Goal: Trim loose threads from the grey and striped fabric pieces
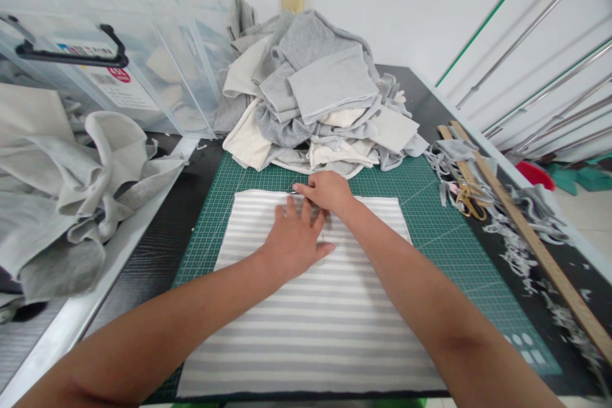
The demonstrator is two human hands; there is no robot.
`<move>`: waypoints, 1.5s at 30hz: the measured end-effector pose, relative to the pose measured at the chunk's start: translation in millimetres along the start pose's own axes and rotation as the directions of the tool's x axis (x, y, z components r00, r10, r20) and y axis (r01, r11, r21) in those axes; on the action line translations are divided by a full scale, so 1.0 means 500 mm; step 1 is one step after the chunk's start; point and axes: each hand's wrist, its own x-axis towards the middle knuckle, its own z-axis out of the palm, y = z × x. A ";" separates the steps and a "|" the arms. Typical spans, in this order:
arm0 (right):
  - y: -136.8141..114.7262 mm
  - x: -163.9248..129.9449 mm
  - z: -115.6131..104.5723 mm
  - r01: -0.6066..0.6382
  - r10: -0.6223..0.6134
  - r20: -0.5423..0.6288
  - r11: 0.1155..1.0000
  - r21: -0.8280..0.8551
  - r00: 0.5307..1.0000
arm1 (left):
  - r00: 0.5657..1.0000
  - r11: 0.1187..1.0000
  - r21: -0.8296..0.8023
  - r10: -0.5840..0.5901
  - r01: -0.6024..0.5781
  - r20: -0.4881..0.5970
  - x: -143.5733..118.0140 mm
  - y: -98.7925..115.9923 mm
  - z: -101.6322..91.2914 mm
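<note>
A grey-and-white striped cloth (310, 325) lies spread on a green cutting mat (459, 255). My left hand (294, 239) presses flat on its upper part, fingers stretched and spread. Just beyond it, my right hand (329, 191) is closed at the cloth's far edge. A thin, dark sliver shows by its fingertips at that edge; the rest of what it grips is hidden. My right wrist crosses over the cloth. The fingertips of both hands are close together, the right ones a little farther from me.
A heap of grey and cream fabric pieces (329, 89) covers the mat's far end. At left are more grey cloths (95, 185) and a clear plastic box (176, 64). On the right lie gold-handled scissors (471, 203), a long wooden ruler (535, 236) and fabric scraps (516, 258).
</note>
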 end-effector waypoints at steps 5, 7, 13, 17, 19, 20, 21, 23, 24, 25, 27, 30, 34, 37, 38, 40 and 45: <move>-0.001 -0.001 -0.001 0.008 -0.007 -0.017 1.000 0.011 1.000 | 1.000 1.000 -0.003 0.005 -0.005 -0.021 0.000 0.000 0.000; -0.002 -0.001 -0.001 0.014 -0.014 -0.024 1.000 0.018 1.000 | 1.000 1.000 -0.004 0.006 -0.006 -0.020 0.000 0.000 0.000; -0.004 0.002 0.000 0.018 -0.017 -0.022 1.000 0.026 1.000 | 1.000 1.000 -0.003 0.005 -0.005 -0.015 0.001 0.000 -0.001; -0.004 0.006 0.000 0.006 -0.006 -0.015 1.000 0.022 1.000 | 1.000 1.000 -0.006 0.008 -0.008 0.006 0.001 0.000 -0.002; -0.005 0.006 -0.001 0.001 -0.001 -0.011 1.000 0.021 1.000 | 1.000 1.000 -0.009 0.004 -0.004 0.002 0.001 0.000 -0.003; -0.004 0.006 -0.001 0.000 0.001 -0.011 1.000 0.021 1.000 | 1.000 1.000 -0.013 0.001 -0.001 0.001 0.001 -0.001 -0.003; -0.004 0.005 -0.001 0.000 0.001 -0.010 1.000 0.024 1.000 | 1.000 1.000 -0.018 -0.001 0.001 0.002 0.000 -0.002 -0.003; -0.003 0.003 -0.002 0.003 -0.003 -0.014 0.999 0.038 1.000 | 1.000 1.000 -0.030 -0.003 0.004 0.006 0.000 -0.004 -0.004; -0.002 0.002 -0.002 0.006 -0.005 -0.018 0.999 0.044 1.000 | 1.000 0.999 -0.036 -0.003 0.004 0.007 0.000 -0.006 -0.006; -0.001 0.002 -0.002 0.008 -0.007 -0.023 0.999 0.050 1.000 | 1.000 0.999 -0.041 -0.004 0.004 0.006 0.000 -0.007 -0.007; 0.002 0.001 0.000 0.012 -0.010 -0.034 0.998 0.058 0.999 | 1.000 0.999 -0.045 -0.012 0.012 0.010 -0.001 -0.010 -0.010; 0.006 0.002 0.003 0.025 -0.022 -0.048 0.997 0.067 0.999 | 0.999 0.998 -0.042 -0.040 0.041 0.029 -0.002 -0.012 -0.014; 0.009 0.004 0.006 0.039 -0.035 -0.061 0.996 0.078 0.998 | 0.997 0.997 -0.040 -0.064 0.065 0.037 -0.002 -0.014 -0.015; 0.008 0.004 0.005 0.037 -0.032 -0.053 0.996 0.079 0.998 | 0.996 0.997 -0.038 -0.068 0.070 0.053 -0.001 -0.014 -0.013; 0.008 0.004 0.004 0.034 -0.030 -0.049 0.996 0.080 0.998 | 0.996 0.997 -0.038 -0.067 0.069 0.058 -0.001 -0.015 -0.013; 0.006 0.004 0.003 0.031 -0.028 -0.039 0.996 0.079 0.999 | 0.996 0.997 -0.036 -0.065 0.067 0.060 0.000 -0.015 -0.013; 0.001 0.002 0.002 0.025 -0.023 -0.031 0.997 0.075 0.999 | 0.996 0.998 -0.026 -0.058 0.060 0.070 0.002 -0.013 -0.015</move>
